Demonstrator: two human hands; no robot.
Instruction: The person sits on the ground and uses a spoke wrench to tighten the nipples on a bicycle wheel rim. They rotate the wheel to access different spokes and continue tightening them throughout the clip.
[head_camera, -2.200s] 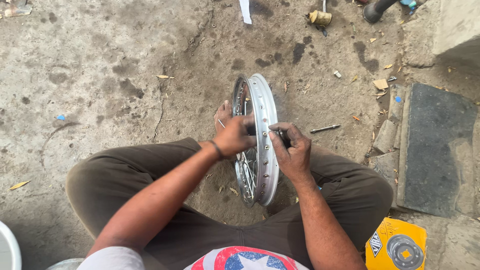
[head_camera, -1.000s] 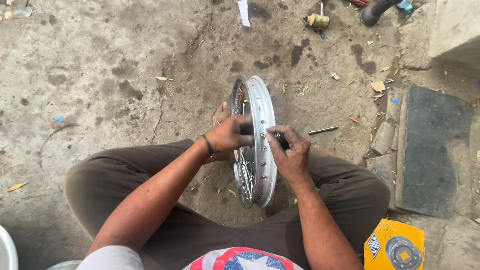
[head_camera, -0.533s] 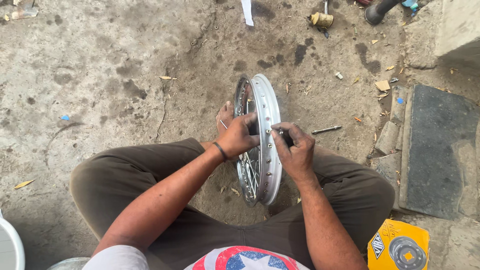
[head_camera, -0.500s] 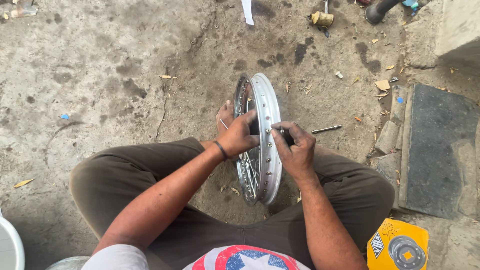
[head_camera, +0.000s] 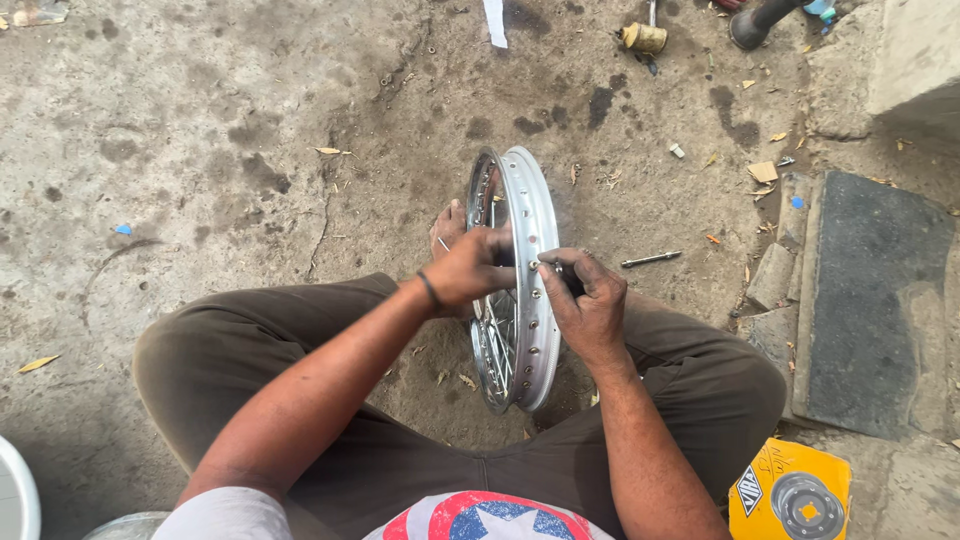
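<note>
A silver spoked metal wheel rim (head_camera: 520, 280) stands upright on the concrete floor (head_camera: 200, 150) between the seated person's knees. The left hand (head_camera: 470, 272) grips it steady at nine o'clock; the right hand (head_camera: 585, 300), at three, pinches a small dark tool (head_camera: 560, 272) against it.

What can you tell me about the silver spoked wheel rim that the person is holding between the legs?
The silver spoked metal wheel rim stands upright on its edge on the dirty concrete ground, between the person's folded legs, seen almost edge-on. It looks like shiny bare metal without a tyre, with a row of small holes along the outer band and thin spokes inside. The left hand grips its top from one side; the right hand presses a small dark tool against the band.
</note>
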